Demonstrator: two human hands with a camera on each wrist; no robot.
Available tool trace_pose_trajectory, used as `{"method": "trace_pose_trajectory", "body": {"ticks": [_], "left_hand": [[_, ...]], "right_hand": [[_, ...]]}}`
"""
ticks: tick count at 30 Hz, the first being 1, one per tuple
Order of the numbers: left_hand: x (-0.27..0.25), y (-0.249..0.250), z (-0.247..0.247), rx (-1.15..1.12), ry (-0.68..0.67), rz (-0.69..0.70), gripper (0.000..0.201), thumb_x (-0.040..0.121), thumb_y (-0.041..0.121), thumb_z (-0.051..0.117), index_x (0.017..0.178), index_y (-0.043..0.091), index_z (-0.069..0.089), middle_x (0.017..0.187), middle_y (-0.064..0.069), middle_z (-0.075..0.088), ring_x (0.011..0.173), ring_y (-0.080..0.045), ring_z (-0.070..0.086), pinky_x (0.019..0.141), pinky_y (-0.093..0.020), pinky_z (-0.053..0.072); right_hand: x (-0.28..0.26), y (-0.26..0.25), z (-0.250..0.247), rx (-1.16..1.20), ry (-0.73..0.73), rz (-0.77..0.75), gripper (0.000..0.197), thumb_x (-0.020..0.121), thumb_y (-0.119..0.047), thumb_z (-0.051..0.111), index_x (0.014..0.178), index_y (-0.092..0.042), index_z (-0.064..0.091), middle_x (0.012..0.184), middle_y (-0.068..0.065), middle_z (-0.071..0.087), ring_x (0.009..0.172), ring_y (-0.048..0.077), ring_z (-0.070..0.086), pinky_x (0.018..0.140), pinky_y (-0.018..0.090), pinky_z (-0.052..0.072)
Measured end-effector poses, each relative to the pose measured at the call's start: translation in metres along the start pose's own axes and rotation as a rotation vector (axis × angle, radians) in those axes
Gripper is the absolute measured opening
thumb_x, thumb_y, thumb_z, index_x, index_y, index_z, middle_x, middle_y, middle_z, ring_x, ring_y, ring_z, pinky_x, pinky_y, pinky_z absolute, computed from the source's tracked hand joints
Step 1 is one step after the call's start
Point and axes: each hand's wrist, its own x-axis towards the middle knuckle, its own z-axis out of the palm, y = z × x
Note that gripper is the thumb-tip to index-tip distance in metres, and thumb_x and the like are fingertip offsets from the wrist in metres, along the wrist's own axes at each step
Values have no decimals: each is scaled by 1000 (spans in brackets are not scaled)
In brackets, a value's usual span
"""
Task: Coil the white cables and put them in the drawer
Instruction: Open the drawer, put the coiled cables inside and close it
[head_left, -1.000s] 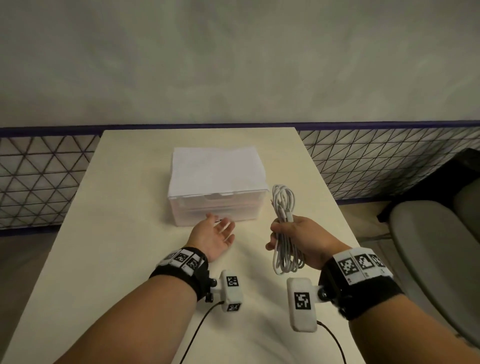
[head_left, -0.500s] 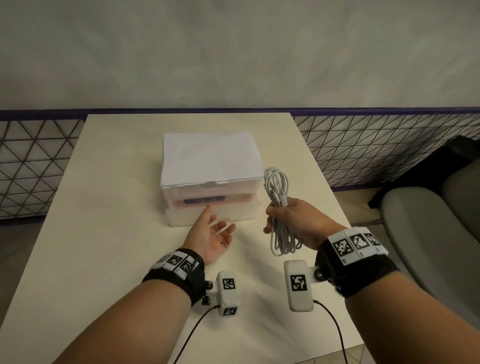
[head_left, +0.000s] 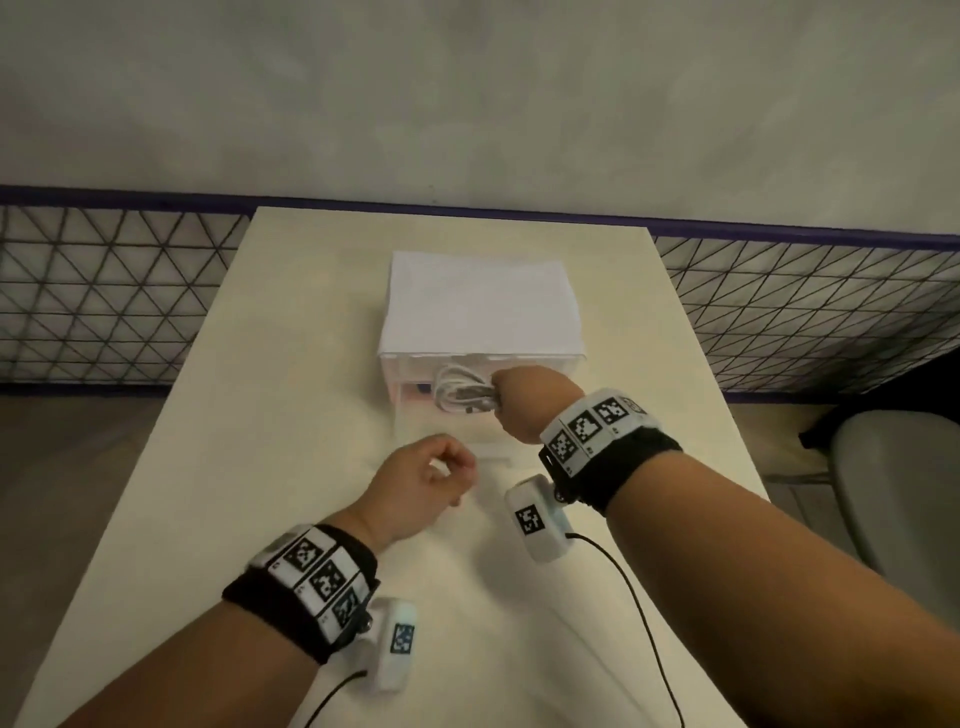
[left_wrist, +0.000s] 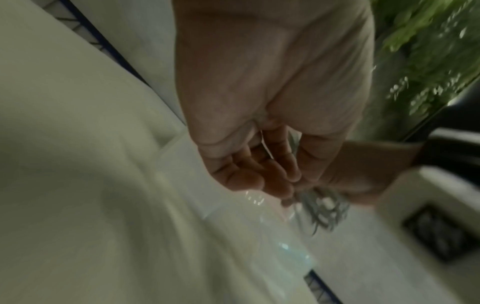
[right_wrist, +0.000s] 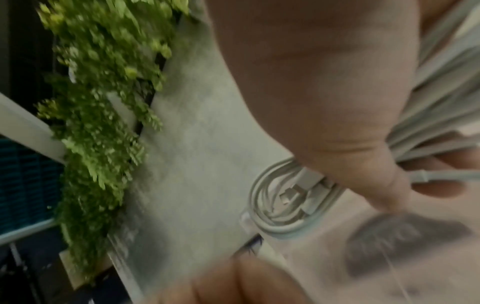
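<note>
Head view first: right hand (head_left: 524, 402) grips the coil (head_left: 460, 393) over the open drawer (head_left: 447, 426) of the box (head_left: 480, 306) on the counter (head_left: 270, 415); left hand (head_left: 423, 486) hangs loosely curled, holding nothing. Left wrist view, blurred, shows relaxed fingers (left_wrist: 249, 176). Right wrist view: cable loops (right_wrist: 283, 205) pinched, seemingly inside the drawer.

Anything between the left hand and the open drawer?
Nothing: in the head view only bare table separates the left hand from the drawer.
</note>
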Motion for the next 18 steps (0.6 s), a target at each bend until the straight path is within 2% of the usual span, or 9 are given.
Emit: {"method": "trace_pose_trajectory", "body": {"ticks": [2, 4, 6, 8, 9, 11, 14, 16, 18], "left_hand": [[6, 6, -9, 163, 130, 181, 19, 78, 21, 71, 90, 29, 59, 98, 9, 56, 66, -8, 55, 67, -15, 46], [11, 7, -14, 414, 203, 376, 38, 75, 28, 71, 110, 25, 56, 112, 9, 48, 88, -4, 53, 83, -11, 41], [17, 5, -13, 692, 152, 458, 59, 76, 39, 64, 130, 23, 47, 134, 1, 45, 120, -16, 45, 105, -26, 33], [22, 1, -9, 870, 61, 409, 69, 82, 46, 55, 143, 21, 32, 152, 1, 33, 142, -20, 24, 118, -35, 12], [25, -2, -8, 916, 17, 377, 71, 85, 47, 50, 146, 20, 26, 156, 2, 26, 146, -19, 15, 119, -35, 3], [29, -5, -5, 981, -39, 340, 72, 88, 48, 44, 149, 18, 18, 159, 2, 19, 148, -18, 6, 119, -37, -3], [35, -4, -4, 1058, -73, 291, 72, 88, 51, 41, 148, 18, 19, 158, -1, 21, 148, -20, 9, 120, -41, -2], [38, -3, -3, 1122, -99, 265, 73, 87, 54, 40, 147, 17, 21, 157, -3, 24, 147, -23, 12, 119, -44, -1], [41, -2, -2, 1141, -123, 250, 74, 86, 57, 40, 146, 17, 21, 156, -3, 25, 146, -24, 15, 119, -45, 0]], "right_hand": [[9, -6, 10, -70, 1, 21, 19, 88, -11, 48, 102, -15, 60, 93, 4, 65, 85, 24, 62, 73, 35, 51], [18, -11, 18, -93, -17, 57, 19, 89, -13, 49, 101, -15, 63, 91, 3, 65, 80, 24, 60, 72, 34, 51], [26, -13, 26, -99, -27, 87, 16, 89, -14, 50, 97, -14, 64, 89, 3, 64, 78, 23, 58, 75, 35, 52], [33, -12, 33, -111, -32, 92, 13, 90, -14, 49, 92, -14, 61, 88, 2, 62, 82, 24, 60, 78, 36, 52], [36, -11, 36, -132, -41, 84, 14, 90, -14, 48, 93, -13, 62, 89, 2, 62, 83, 24, 61, 77, 36, 52], [41, -7, 42, -150, -56, 76, 15, 90, -16, 50, 96, -13, 63, 91, 3, 65, 79, 23, 60, 72, 34, 50], [44, -2, 47, -77, -25, 81, 18, 85, -29, 62, 96, -15, 62, 89, 1, 67, 77, 21, 63, 69, 33, 53], [43, 3, 47, -1, -11, 76, 25, 83, -32, 66, 101, -17, 62, 94, 1, 69, 80, 21, 64, 68, 30, 51], [40, 10, 48, 102, -6, 62, 36, 80, -36, 68, 109, -16, 60, 102, 1, 68, 86, 21, 63, 72, 30, 49]]}}
